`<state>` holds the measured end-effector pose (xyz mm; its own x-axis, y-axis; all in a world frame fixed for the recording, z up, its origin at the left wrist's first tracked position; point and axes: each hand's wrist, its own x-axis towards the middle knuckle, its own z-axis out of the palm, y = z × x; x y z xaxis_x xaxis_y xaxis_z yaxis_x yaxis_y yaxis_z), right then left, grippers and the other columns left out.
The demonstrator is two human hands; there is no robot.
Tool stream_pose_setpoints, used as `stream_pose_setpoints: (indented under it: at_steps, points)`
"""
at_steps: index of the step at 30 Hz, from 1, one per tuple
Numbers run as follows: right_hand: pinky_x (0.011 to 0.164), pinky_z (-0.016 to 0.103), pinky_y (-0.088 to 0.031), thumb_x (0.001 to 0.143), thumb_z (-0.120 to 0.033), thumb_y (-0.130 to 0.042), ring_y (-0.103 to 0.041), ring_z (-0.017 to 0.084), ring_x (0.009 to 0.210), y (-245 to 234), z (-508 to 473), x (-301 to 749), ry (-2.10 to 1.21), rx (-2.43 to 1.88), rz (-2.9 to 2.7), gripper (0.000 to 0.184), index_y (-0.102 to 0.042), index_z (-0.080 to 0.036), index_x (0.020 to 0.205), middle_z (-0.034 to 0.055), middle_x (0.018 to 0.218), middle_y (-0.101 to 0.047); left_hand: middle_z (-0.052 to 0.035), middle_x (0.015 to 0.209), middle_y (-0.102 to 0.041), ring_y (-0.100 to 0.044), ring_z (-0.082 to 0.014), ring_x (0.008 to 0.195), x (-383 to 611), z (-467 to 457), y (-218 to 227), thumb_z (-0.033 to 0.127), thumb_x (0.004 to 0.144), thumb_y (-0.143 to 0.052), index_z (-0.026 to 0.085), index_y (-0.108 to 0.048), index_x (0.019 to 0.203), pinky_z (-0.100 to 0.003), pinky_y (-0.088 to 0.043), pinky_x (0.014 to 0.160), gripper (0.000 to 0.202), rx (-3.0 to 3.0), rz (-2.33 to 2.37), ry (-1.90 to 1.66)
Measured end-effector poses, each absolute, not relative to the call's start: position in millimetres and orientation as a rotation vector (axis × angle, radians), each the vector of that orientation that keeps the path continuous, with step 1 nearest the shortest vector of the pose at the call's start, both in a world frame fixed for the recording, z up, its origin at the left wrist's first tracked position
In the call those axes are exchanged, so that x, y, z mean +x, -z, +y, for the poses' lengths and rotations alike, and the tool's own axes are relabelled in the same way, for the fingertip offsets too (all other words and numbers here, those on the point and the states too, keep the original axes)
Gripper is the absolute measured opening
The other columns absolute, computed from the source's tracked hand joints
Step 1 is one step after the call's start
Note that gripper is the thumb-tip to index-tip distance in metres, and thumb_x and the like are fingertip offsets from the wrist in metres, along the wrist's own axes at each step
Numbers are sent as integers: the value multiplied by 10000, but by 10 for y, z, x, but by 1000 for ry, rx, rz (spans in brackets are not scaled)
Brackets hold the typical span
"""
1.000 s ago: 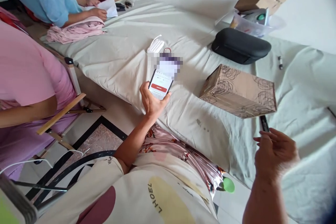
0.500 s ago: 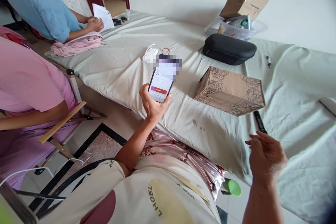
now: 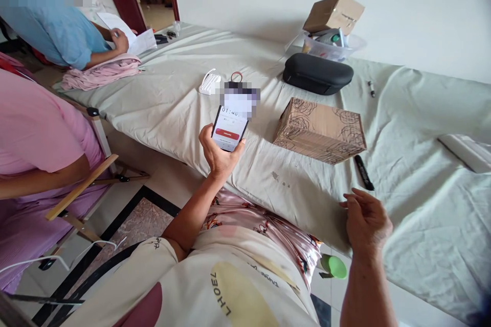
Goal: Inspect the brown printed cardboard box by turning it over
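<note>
Gripping a slim, glossy phone [image 3: 228,130] at frame centre, my left hand [image 3: 217,156] wraps its lower half. My right hand [image 3: 366,222], lower right, hangs loosely curled and empty near a black cylindrical marker [image 3: 363,172] on the wrinkled, cloth-covered tabletop [image 3: 172,97].

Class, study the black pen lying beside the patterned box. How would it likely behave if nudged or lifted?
The black pen looks slim and round, so it would probably roll if nudged sideways, though the wrinkled sheet may slow it. It seems small and rigid, so likely light and easy to pinch up.
</note>
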<state>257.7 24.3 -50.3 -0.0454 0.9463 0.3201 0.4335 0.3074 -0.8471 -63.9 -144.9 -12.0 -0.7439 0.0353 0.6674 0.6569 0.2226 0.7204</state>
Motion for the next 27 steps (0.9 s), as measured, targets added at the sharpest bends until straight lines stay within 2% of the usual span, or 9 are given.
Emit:
stream_pose_setpoints:
  at_steps: [6,11,19,27]
  points:
    - [741,338,-551,762,-520,-683,-701,191,705,490,206,2567,-760,-1302,-1634,482,-737,-179,1098,85,903,-763,-222,1394,-546,-565,-355,1352,-606,-1437,116,464,712,-897,170,-418,1398,-494,-455,1178,887,-663,-1995,1541]
    - [769,356,-553,761,-541,-661,-708,209,734,500,203,2566,-778,-1347,-1659,476,-739,-186,1069,94,913,-771,-207,1357,-573,-602,-338,1306,-603,-1427,113,460,700,-920,175,-449,1381,-477,-496,1145,876,-627,-1971,1447]
    - [785,358,-545,767,-500,-654,-714,220,745,464,181,2547,-782,-1345,-1674,414,-741,-188,1024,101,903,-782,-201,1349,-579,-604,-342,1302,-661,-1412,166,456,694,-920,176,-455,1372,-485,-508,1126,869,-617,-1979,1438]
    - [834,399,-535,787,-603,-624,-723,234,795,519,195,2576,-739,-1358,-1728,512,-769,-202,1071,68,916,-792,-212,1377,-561,-572,-366,1335,-821,-1293,261,370,643,-930,169,-441,1347,-512,-474,1153,880,-643,-2061,1485]
